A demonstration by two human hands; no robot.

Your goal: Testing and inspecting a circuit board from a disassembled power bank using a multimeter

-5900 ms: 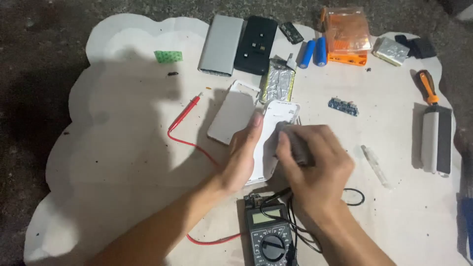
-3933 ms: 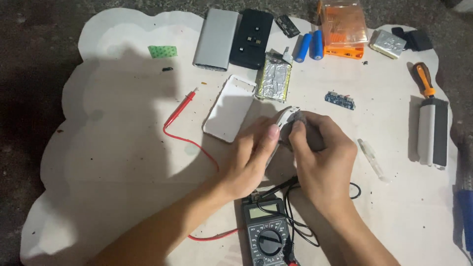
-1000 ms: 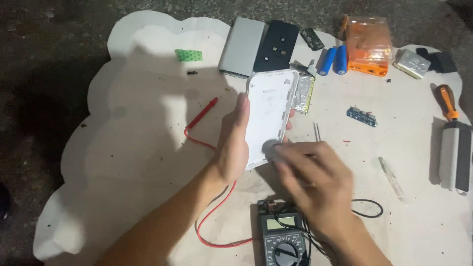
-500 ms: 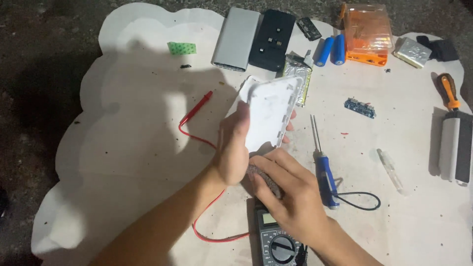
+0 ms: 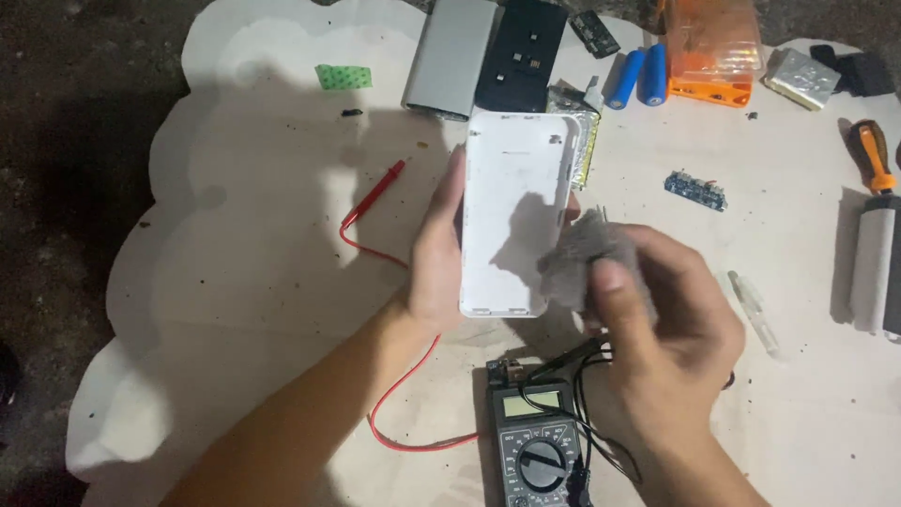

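Observation:
My left hand (image 5: 434,258) grips a white flat power-bank case (image 5: 511,207) by its left edge and holds it up above the board, flat side toward me. My right hand (image 5: 666,324) is closed on a small grey cloth (image 5: 574,263), which touches the case's right edge. A black multimeter (image 5: 533,446) lies just below both hands, with black leads running under my right hand. Its red probe (image 5: 375,192) and red wire lie left of my left hand.
A white cut-out board (image 5: 253,282) on dark ground carries everything. At the back lie a grey case (image 5: 450,56), a black case (image 5: 521,52), two blue cells (image 5: 638,77) and an orange box (image 5: 710,56). A small circuit board (image 5: 695,189) and an orange-handled screwdriver (image 5: 873,155) lie right.
My left hand has lifted the white case higher and turned it upright. My right hand has left the blue screwdriver on the board and now holds the grey cloth at the case.

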